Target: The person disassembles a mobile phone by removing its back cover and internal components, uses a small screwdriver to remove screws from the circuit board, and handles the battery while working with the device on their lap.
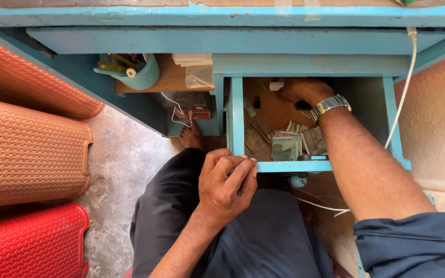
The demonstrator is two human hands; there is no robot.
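Blue-painted wood makes up the drawer point(294, 166), pulled out over the person's lap from under the table point(222, 15). Nearest, the left hand point(226, 184) has its grip closed on the drawer's front rail at the near left corner, fingers curled over the top edge and thumb against it. The wood looks stiff and fairly light, so that rail seems the sound place to hold; the paint is rough rather than slick.

Inside, loose banknotes point(286, 145) lie scattered and partly stacked toward the front, some curled. They are thin, soft and light, likely to slide on one another, and best pinched flat as a small sheaf. A few small dark and pale bits lie farther back on the brown drawer floor.

Deeper in, the right hand point(300, 90), with a metal wristwatch point(329, 105), reaches to the back of the drawer. Its fingers are bent around or beside a small white object point(276, 85); I cannot tell whether the grip is closed on it.

Farther left, on a shelf beneath the table, a pale green cup point(139, 72) holds pens and small tools, beside folded papers point(191, 59). Orange and red plastic stools point(32, 149) stand at the far left, and a white cable point(403, 98) hangs at the right.
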